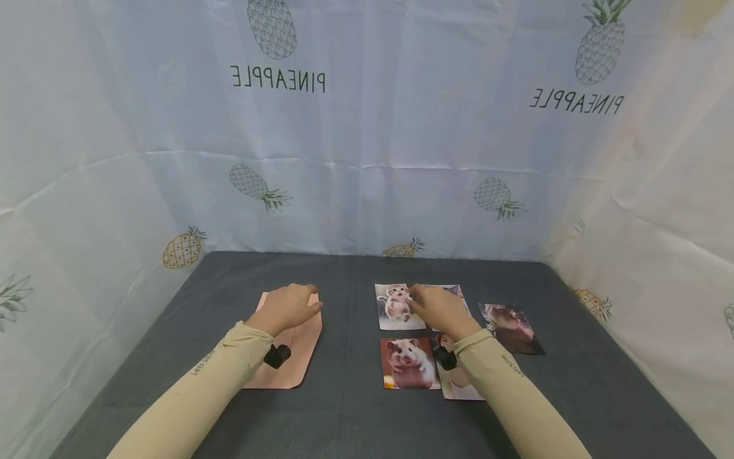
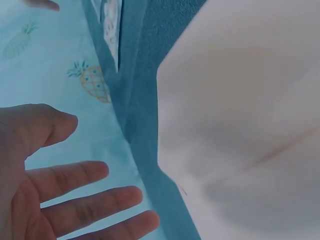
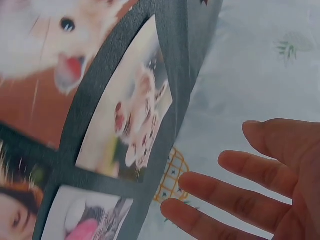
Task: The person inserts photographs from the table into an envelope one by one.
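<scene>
My left hand [image 1: 287, 308] hovers over a salmon-pink paper envelope [image 1: 302, 347] on the left of the table. Its fingers are spread and relaxed in the left wrist view, with nothing in them. My right hand [image 1: 440, 309] is above a group of photo prints on the right, fingers loosely extended and holding nothing. Nearest to it are a kitten print [image 1: 392, 312] and a cat print [image 3: 85, 217], which the hand partly covers in the head view. A hamster print [image 1: 410, 364] and a portrait print [image 1: 459, 386] lie closer to me, the portrait partly behind my wrist.
A dark, brownish print [image 1: 512, 328] lies apart at the right, beyond my right forearm. Dark grey cloth covers the table [image 1: 350, 408]. White curtains [image 1: 367, 127] with pineapple drawings enclose the back and both sides.
</scene>
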Motion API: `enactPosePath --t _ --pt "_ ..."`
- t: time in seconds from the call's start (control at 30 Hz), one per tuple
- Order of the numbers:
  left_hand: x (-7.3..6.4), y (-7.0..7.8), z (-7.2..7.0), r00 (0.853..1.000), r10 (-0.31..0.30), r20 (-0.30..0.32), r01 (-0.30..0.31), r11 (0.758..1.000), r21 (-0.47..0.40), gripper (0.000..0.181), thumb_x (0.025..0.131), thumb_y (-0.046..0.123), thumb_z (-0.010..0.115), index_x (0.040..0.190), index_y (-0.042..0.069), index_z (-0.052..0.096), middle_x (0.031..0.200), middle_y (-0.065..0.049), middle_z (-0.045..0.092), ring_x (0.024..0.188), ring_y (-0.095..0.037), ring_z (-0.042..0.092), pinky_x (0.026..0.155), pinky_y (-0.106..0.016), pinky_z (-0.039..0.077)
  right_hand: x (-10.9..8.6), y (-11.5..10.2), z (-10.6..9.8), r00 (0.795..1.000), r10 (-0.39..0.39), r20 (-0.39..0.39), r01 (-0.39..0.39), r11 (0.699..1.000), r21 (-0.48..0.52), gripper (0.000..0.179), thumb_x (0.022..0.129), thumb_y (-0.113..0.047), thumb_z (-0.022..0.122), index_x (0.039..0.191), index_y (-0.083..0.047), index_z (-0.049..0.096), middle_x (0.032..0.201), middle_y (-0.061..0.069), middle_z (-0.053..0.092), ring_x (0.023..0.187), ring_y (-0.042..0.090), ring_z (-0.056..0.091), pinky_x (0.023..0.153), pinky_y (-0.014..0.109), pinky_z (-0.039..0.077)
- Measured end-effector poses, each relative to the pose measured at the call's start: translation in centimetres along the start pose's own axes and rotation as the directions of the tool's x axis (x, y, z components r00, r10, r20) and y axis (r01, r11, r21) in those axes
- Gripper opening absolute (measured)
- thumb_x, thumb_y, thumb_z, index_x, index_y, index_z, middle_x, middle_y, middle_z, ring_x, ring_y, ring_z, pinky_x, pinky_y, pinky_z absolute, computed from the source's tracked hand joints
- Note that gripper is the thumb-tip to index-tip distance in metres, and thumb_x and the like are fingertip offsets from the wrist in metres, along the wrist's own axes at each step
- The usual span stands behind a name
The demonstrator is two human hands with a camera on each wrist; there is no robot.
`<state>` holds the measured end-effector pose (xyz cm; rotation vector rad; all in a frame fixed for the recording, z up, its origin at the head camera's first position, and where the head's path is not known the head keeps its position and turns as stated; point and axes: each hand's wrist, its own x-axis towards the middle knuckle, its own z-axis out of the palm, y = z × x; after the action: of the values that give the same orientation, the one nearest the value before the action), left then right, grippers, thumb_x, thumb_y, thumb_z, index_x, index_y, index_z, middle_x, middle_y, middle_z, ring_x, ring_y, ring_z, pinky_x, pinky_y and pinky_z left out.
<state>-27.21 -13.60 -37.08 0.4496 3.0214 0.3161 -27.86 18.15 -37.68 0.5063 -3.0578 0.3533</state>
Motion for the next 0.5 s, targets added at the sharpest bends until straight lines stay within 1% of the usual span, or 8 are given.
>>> enactPosePath --t 0.07,0.13,0.2,0.33,0.43,0.5 --pt "-0.2 -0.4 -0.2 1.0 0.001 0.003 -0.001 1.0 0.004 0.046 0.098 0.034 0.054 0.136 0.008 0.054 0.128 -0.016 0.062 0.108 -0.033 0.064 0.079 -0.048 0.054 -0.2 0.4 -0.3 1.0 0.016 0.002 -0.016 1.0 0.003 0.038 0.098 -0.033 0.056 0.13 -0.012 0.059 0.105 0.004 0.071 0.085 0.018 0.067 0.071 0.04 0.054" --pt "-0.4 -0.8 -0.4 1.0 -0.003 0.006 0.003 1.0 0.006 0.046 0.098 0.034 0.053 0.137 0.009 0.054 0.13 -0.016 0.061 0.11 -0.034 0.063 0.076 -0.048 0.054 -0.4 1.0 -0.5 0.999 0.032 0.004 -0.032 0.999 0.012 0.039 0.098 -0.034 0.055 0.13 -0.013 0.059 0.109 0.005 0.07 0.088 0.02 0.068 0.072 0.042 0.055" --pt "-0.6 -1.4 -0.5 1.0 -0.006 0.009 0.006 1.0 0.008 0.047 0.098 0.034 0.054 0.137 0.009 0.054 0.131 -0.017 0.06 0.109 -0.035 0.063 0.074 -0.048 0.054 -0.6 1.8 -0.8 0.999 0.045 0.004 -0.045 0.999 0.028 0.039 0.099 -0.033 0.055 0.131 -0.013 0.058 0.111 0.007 0.07 0.086 0.021 0.069 0.071 0.043 0.055" --pt "-1.2 -2.8 -0.8 1.0 -0.025 0.016 0.025 1.0 0.01 0.046 0.097 0.034 0.054 0.136 0.008 0.055 0.129 -0.018 0.061 0.103 -0.034 0.065 0.067 -0.043 0.053 -1.2 3.8 -1.3 0.998 0.065 -0.025 -0.064 0.998 0.026 0.037 0.097 -0.03 0.057 0.129 -0.01 0.06 0.107 0.009 0.071 0.087 0.023 0.069 0.072 0.046 0.055" --pt "-1.7 -4.2 -0.8 0.999 -0.043 0.026 0.043 0.999 0.019 0.046 0.096 0.032 0.055 0.134 0.006 0.056 0.126 -0.019 0.063 0.102 -0.034 0.065 0.068 -0.045 0.053 -2.0 5.6 -1.7 0.996 0.079 -0.045 -0.078 0.996 0.03 0.036 0.096 -0.027 0.058 0.125 -0.007 0.061 0.105 0.012 0.071 0.089 0.027 0.069 0.074 0.048 0.055" --pt "-2.1 -5.2 -0.9 0.998 -0.048 0.032 0.047 0.999 0.027 0.046 0.096 0.032 0.056 0.133 0.004 0.056 0.124 -0.02 0.063 0.103 -0.035 0.064 0.071 -0.048 0.053 -2.6 6.9 -2.0 0.994 0.095 -0.052 -0.093 0.995 0.041 0.036 0.096 -0.026 0.058 0.124 -0.005 0.061 0.105 0.014 0.07 0.091 0.03 0.068 0.076 0.05 0.055"
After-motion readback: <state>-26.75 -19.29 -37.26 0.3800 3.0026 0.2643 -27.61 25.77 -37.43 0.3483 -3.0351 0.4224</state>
